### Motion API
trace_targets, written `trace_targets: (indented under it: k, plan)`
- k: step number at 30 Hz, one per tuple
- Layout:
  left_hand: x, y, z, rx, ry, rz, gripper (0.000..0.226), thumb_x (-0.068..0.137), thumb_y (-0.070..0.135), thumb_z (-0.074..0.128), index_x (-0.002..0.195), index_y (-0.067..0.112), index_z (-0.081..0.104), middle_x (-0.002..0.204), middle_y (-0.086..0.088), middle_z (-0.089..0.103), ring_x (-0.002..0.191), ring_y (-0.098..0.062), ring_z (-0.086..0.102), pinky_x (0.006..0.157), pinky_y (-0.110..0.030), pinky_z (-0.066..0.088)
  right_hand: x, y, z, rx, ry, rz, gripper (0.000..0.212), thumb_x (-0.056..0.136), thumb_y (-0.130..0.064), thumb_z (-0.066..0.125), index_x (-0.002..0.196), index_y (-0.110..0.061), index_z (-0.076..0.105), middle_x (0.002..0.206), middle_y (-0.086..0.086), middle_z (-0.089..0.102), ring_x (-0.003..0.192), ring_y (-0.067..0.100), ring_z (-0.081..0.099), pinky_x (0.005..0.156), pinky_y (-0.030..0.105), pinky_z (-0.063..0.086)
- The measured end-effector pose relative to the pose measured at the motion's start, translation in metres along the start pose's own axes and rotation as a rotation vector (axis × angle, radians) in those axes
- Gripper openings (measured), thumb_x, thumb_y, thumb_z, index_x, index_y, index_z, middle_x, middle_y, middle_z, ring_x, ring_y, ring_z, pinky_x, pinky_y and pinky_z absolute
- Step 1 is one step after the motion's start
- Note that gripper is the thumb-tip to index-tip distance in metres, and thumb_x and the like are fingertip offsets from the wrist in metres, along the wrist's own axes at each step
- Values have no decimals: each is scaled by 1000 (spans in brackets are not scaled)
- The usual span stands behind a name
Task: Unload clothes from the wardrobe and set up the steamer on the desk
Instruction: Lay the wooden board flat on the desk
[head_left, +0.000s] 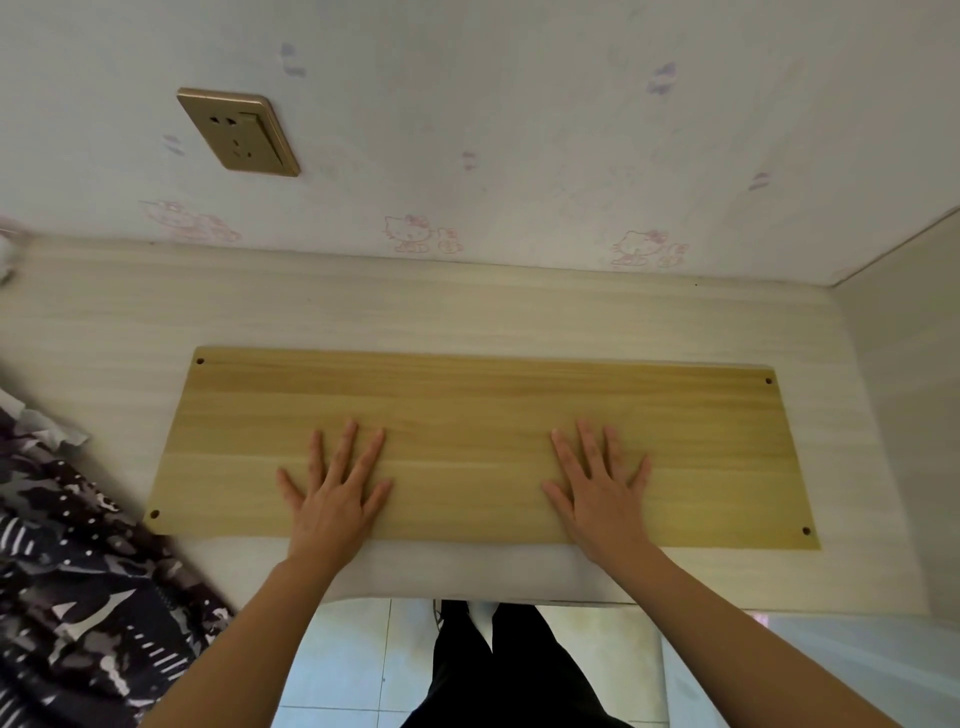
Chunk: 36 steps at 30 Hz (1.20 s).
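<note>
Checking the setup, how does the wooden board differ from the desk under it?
The board is yellower and smaller than the pale desk. The board has a hole near each corner; the desk shows none. Both hands, left and right, press the board, not the desk. Both show wood grain.

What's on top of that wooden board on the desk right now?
Only the two hands: the left hand and right hand lie flat, fingers spread, on the wooden board. No steamer or clothes on it. What the palms cover cannot be seen.
</note>
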<state>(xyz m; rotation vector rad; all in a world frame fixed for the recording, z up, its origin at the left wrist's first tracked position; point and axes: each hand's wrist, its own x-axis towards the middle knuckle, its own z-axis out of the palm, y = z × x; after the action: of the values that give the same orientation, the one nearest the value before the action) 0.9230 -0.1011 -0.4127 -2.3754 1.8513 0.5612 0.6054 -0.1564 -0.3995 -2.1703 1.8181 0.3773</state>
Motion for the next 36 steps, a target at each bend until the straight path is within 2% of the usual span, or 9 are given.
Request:
trace_targets:
  k: [14, 20, 25, 29, 33, 36]
  plan:
    - [18, -13, -6, -12, 8, 38, 63, 83, 71, 3, 142, 56, -13, 157, 20, -14, 146, -24, -17, 106, -70, 1, 13, -15, 8, -37, 21, 28, 68, 89, -66, 9, 150, -36, 12, 160, 1, 9, 146, 33, 8, 102, 74, 12]
    - [20, -13, -4, 1, 12, 32, 61, 91, 65, 19, 144, 53, -9, 158, 18, -11, 146, -24, -16, 108, -68, 0, 11, -19, -1, -3, 13, 37, 71, 86, -65, 3, 150, -35, -1, 160, -1, -8, 146, 29, -8, 109, 66, 7]
    - [18, -4, -6, -34, 24, 19, 62, 95, 55, 31, 150, 41, 7, 160, 11, -2, 147, -27, -10, 113, -59, 5, -10, -25, -6, 79, -18, 49, 64, 99, -50, 24, 152, -26, -2, 160, 1, -11, 146, 28, -11, 116, 56, 7]
    - [7, 5, -6, -60, 17, 41, 60, 96, 47, 37, 151, 29, 18, 161, 4, 6, 147, -29, -3, 114, -55, 8, -31, -31, -1, 113, -55, 65, 63, 100, -47, 27, 152, -22, 2, 160, 3, -10, 146, 28, -9, 116, 53, 8]
    - [-10, 8, -3, -46, 39, 103, 55, 95, 37, 48, 145, 19, 35, 158, -5, 20, 145, -35, 10, 112, -57, 15, -48, -36, -1, 215, -43, 92, 62, 100, -47, 27, 152, -18, 12, 160, 2, 2, 147, 24, -1, 117, 48, 11]
    - [-22, 13, -1, -34, 26, 127, 50, 96, 35, 45, 143, 19, 38, 156, -5, 24, 145, -32, 14, 113, -55, 15, -66, -36, 0, 216, -25, 88, 60, 100, -43, 27, 151, -14, 14, 159, 3, 10, 147, 22, 6, 118, 42, 14]
